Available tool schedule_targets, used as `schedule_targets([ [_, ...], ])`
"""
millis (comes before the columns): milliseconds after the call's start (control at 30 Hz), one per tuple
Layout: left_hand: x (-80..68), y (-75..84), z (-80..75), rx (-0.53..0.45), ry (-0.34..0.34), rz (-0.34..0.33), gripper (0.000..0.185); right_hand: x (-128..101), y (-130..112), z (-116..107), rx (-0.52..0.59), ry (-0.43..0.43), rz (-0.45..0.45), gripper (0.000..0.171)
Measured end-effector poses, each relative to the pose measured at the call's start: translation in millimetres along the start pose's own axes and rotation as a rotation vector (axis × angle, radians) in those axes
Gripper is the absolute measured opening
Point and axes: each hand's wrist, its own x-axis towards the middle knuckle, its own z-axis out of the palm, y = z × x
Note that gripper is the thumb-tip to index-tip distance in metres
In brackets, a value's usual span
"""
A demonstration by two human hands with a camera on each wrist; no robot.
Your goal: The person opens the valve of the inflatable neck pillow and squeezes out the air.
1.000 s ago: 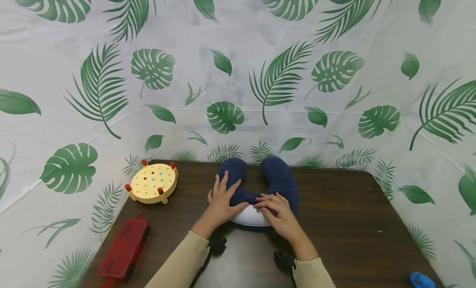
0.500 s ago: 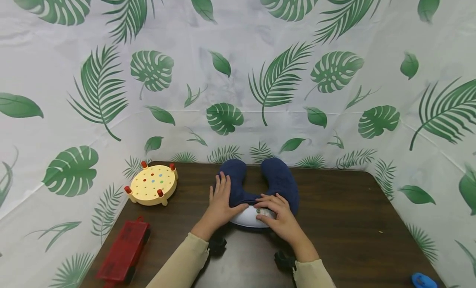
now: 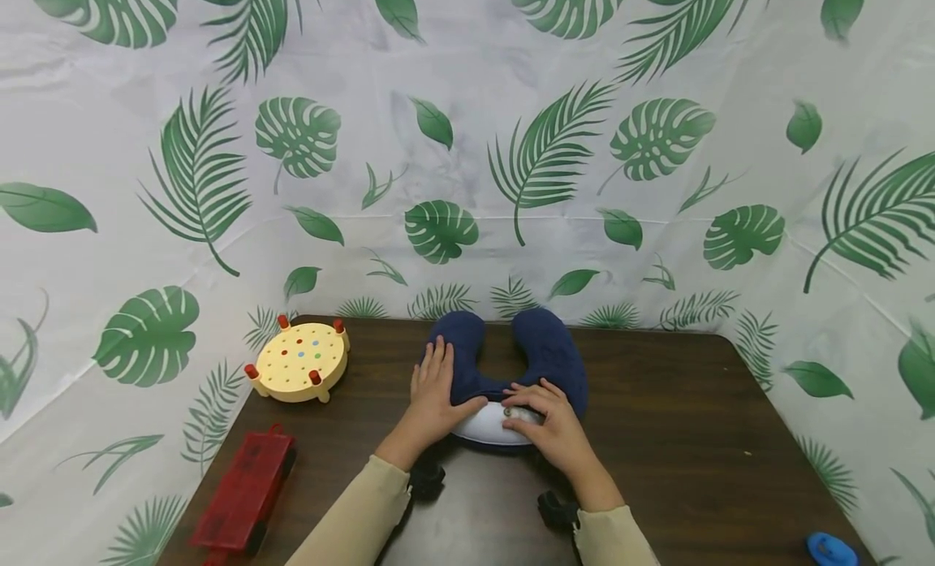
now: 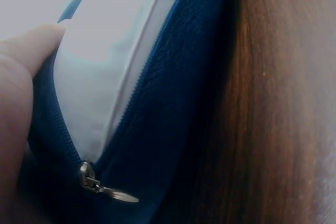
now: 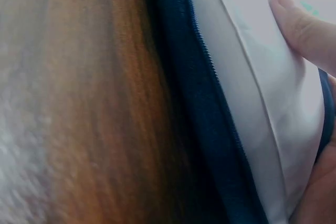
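Note:
A navy U-shaped neck pillow (image 3: 551, 355) lies on the table with its curved base toward me. The cover's zipper gapes along that base, and the white inner cushion (image 3: 478, 426) shows through. At the left end of the gap sits a metal zipper pull (image 4: 118, 194). My left hand (image 3: 431, 403) rests on the left side, fingers straight, thumb at the opening's upper edge. My right hand (image 3: 551, 428) lies over the right side, fingers loosely bent on the navy edge, thumb apart on the white cushion. A small greyish-green mark shows on the white between them.
A yellow round pegboard toy (image 3: 303, 359) with red-tipped legs stands at the back left of the brown table (image 3: 672, 452). A red toy wagon (image 3: 244, 493) lies at the left edge. A small blue object (image 3: 831, 550) sits front right. A leaf-print curtain (image 3: 467, 160) hangs behind.
My right thumb has moved down from beside the fingers, baring more white cushion and the mark. My left hand's fingers, spread before, now lie closer together. The pillow stays in place.

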Motion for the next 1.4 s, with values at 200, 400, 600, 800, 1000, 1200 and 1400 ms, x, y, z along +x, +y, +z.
schedule_targets([
  [200, 0.3, 1.0, 0.1, -0.012, 0.013, -0.001, 0.119, -0.2, -2.3, 1.0, -0.021, 0.012, 0.017, 0.029],
  [400, -0.3, 2.6, -1.4, -0.013, 0.011, -0.004, 0.118, 0.1, -2.4, 2.1, -0.007, 0.02, 0.038, 0.03],
  [600, 0.0, 2.2, -2.5, -0.002, 0.004, 0.0, 0.118, 0.4, -0.8, 2.7, -0.003, 0.041, 0.024, 0.026],
  [800, -0.5, 2.8, -2.2, -0.013, 0.0, -0.004, 0.118, -0.6, 0.7, 2.9, 0.02, 0.038, 0.044, 0.028],
  [1000, 1.0, 1.4, -0.6, -0.011, 0.0, -0.006, 0.118, -0.1, 0.1, 1.4, 0.025, 0.029, 0.06, 0.028],
  [1200, 0.0, 1.5, -0.7, -0.015, -0.005, -0.005, 0.119, -0.6, -0.3, 1.9, 0.03, 0.037, 0.053, 0.024],
  [1400, -1.3, 1.7, -1.0, -0.012, -0.012, -0.011, 0.118, -0.9, 2.1, 4.0, 0.023, 0.039, 0.053, 0.025],
])
